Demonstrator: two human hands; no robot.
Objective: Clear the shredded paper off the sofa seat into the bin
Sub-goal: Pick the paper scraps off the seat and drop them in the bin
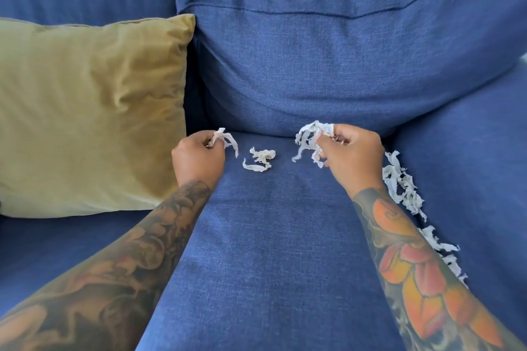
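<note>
Left hand (198, 155) and right hand (352, 151) each fisted on shredded paper (309, 137); grab loose clump (261, 159) mid-seat before binning.

Deep denim-blue woven cloth with a fine heathered fleck across the sofa seat (265, 251) and back cushion (342, 60). Olive-green to mustard velvet sheen on the pillow (85, 111). Off-white, faintly grey shredded paper (261, 159). Grey-black swirling tattoo shading with dull reddish patches along the left forearm (137, 251); vivid orange, red and yellow petal tattoo shapes edged in dark teal along the right forearm (410, 268).
</note>
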